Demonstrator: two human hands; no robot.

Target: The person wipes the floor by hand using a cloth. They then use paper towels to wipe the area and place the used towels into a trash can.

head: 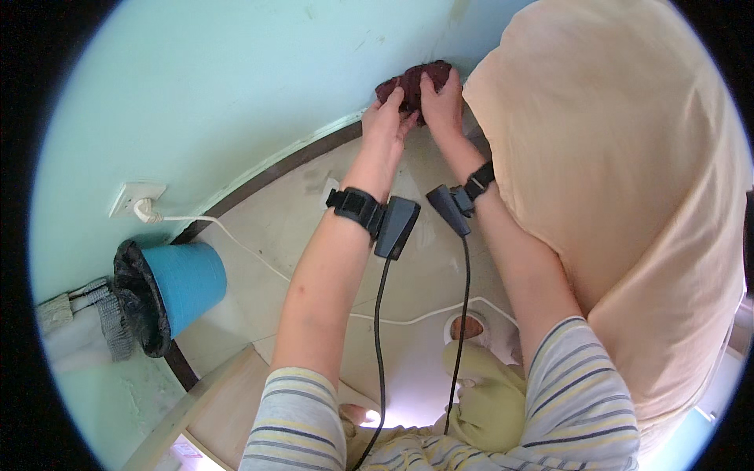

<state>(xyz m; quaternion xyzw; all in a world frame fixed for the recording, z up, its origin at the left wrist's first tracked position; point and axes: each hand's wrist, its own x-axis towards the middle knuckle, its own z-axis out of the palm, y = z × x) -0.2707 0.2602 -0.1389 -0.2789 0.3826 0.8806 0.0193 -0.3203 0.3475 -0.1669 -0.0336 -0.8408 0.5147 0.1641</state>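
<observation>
A dark maroon cloth [412, 87], bunched and folded, is held between both hands low against the pale blue-green wall. My left hand [386, 115] grips its near left part, thumb on top and fingers partly hidden below. At the cloth's right side, my right hand [442, 103] holds on with the thumb across the fabric. Both wrists wear black straps with dark box-shaped devices, and a cable runs from each toward my body. Just to the right of my right hand hangs the edge of a beige fabric cover [601, 147].
A blue waste bin [191, 279] with a black liner stands at the left by the wall. Above it, a white plug sits in a wall socket [136, 197]; its white cord [241, 241] crosses the tiled floor beneath my arms. A wooden furniture edge [218, 400] is at lower left.
</observation>
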